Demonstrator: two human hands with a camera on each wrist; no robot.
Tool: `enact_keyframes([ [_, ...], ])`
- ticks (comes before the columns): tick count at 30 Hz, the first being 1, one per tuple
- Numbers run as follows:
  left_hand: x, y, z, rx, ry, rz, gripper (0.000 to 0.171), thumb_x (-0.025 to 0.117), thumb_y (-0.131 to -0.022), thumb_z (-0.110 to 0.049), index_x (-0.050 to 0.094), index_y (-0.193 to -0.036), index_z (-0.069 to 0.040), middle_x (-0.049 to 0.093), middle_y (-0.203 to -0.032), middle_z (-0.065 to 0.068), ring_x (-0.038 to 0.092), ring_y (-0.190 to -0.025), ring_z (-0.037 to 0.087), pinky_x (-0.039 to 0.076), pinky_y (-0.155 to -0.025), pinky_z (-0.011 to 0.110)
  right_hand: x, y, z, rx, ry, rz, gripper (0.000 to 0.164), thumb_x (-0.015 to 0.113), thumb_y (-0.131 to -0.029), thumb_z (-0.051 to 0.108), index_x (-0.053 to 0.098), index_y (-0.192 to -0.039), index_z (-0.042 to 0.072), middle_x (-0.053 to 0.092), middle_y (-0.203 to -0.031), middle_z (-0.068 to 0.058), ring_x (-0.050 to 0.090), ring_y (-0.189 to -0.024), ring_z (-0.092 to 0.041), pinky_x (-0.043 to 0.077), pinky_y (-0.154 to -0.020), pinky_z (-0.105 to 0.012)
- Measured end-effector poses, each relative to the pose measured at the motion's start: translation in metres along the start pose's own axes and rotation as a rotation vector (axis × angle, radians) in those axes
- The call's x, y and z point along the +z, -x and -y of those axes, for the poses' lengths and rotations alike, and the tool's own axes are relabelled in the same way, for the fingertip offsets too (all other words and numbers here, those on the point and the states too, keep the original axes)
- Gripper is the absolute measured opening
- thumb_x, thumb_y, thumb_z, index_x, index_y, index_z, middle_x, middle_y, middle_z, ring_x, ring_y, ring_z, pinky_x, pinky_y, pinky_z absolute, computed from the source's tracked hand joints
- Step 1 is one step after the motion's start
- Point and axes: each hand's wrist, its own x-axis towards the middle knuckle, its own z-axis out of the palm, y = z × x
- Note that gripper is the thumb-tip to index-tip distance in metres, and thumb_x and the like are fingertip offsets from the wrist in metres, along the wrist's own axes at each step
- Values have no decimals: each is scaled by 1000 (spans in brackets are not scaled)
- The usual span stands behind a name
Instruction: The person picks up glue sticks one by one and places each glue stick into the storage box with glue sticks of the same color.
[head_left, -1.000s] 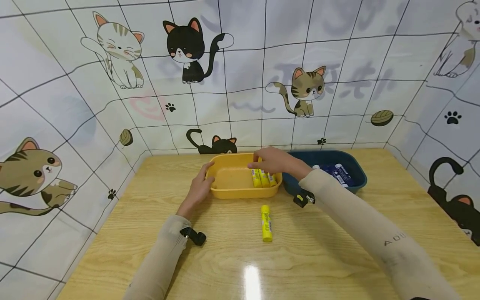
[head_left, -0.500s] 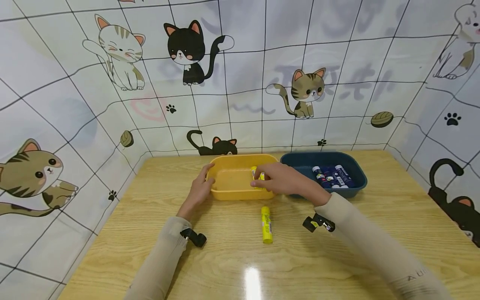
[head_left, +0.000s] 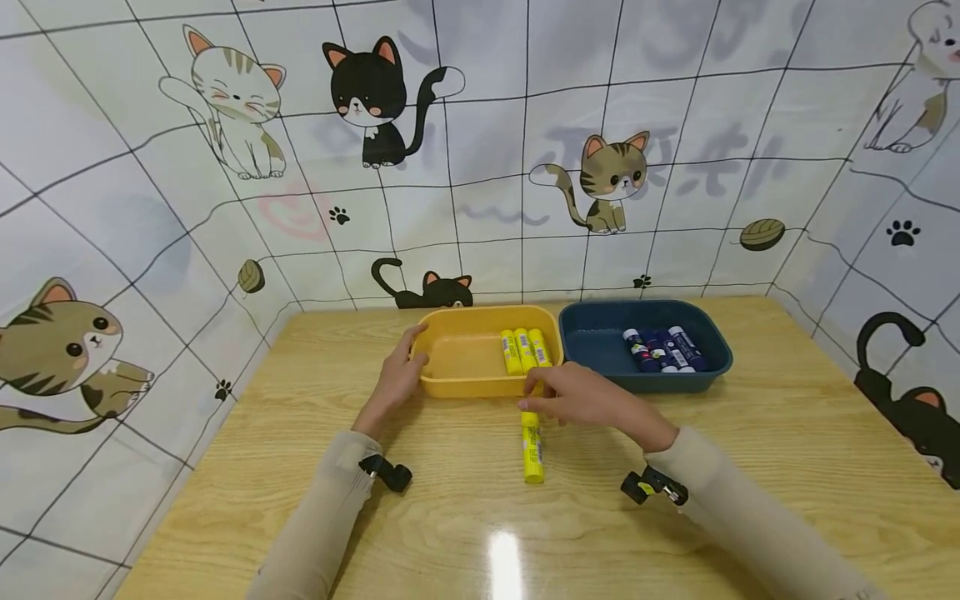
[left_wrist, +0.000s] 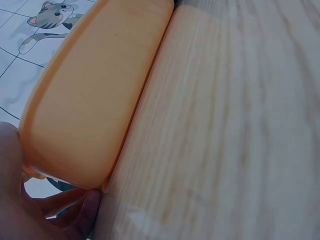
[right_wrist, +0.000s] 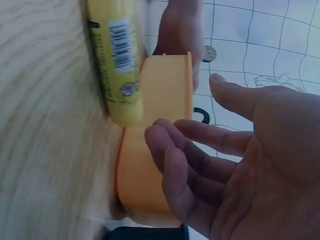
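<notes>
In the head view my left hand [head_left: 397,379] holds the left end of the yellow plastic bin [head_left: 465,387]. The left wrist view shows its fingers bent around the bin's end wall [left_wrist: 80,115]. My right hand [head_left: 581,396], fingers loosely bent and holding nothing, hovers just above the cap end of a yellow glue stick [head_left: 532,454] lying on the table. That glue stick [right_wrist: 117,60] appears beside the fingertips in the right wrist view, apart from them. Inside the bin, at its right end, 3 more yellow glue sticks [head_left: 523,352] lie side by side.
A dark blue bin [head_left: 600,350] stands right of the yellow one, with several navy tubes [head_left: 663,350] at its right end. Both bins stand near the back of the wooden table [head_left: 450,508], close to the cat-patterned wall [head_left: 495,150].
My right hand has come out of the yellow bin and moved toward me, down to the loose glue stick. 3 glue sticks now show in the bin. My left hand stays put.
</notes>
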Motion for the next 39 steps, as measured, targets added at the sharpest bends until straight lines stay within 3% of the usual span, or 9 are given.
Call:
enact_keyframes([
  [4, -1, 0, 1, -5, 4, 3, 54, 43, -96, -20, 34, -147, -33, 39, -152, 5, 46, -120, 27, 39, -91, 42, 8, 0, -7, 16, -21, 20, 43, 58, -91, 49, 61, -116, 13, 69, -85, -4, 62, -62, -18, 50, -56, -28],
  [10, -2, 0, 0, -1, 5, -1, 54, 43, -95, -21, 35, -147, -32, 37, -154, 4, 42, -130, 26, 37, -99, 45, 13, 0, -12, 25, -60, 14, 51, 58, -91, 48, 58, -121, 6, 68, -83, -4, 63, -62, -22, 50, -56, -30],
  [19, -2, 2, -2, -1, 2, 0, 54, 43, -95, -20, 35, -147, -32, 39, -152, 5, 45, -124, 27, 39, -94, 44, 21, -2, -16, 60, 15, 37, 50, 63, -88, 47, 56, -125, 14, 58, -62, 3, 54, -49, -12, 44, -53, -27],
  [27, -2, 3, -2, -1, 7, -4, 54, 43, -95, -20, 35, -147, -32, 38, -153, 5, 40, -135, 27, 36, -103, 50, 24, 1, -16, 59, -45, 81, 53, 66, -88, 44, 53, -128, 11, 59, -62, -1, 54, -48, -14, 42, -50, -28],
  [35, -1, 2, -2, -1, 9, -1, 54, 44, -95, -20, 36, -147, -31, 39, -152, 6, 42, -133, 27, 37, -102, 49, 25, 3, -17, 94, -98, 116, 63, 72, -81, 45, 52, -130, 11, 57, -71, -1, 54, -49, -14, 43, -50, -28],
  [39, -2, 2, -1, 6, 11, 2, 53, 43, -96, -20, 35, -147, -31, 38, -153, 5, 41, -134, 27, 37, -102, 48, 26, 4, -18, 76, -117, 139, 67, 74, -80, 45, 49, -131, 8, 56, -66, 0, 51, -48, -13, 41, -48, -28],
])
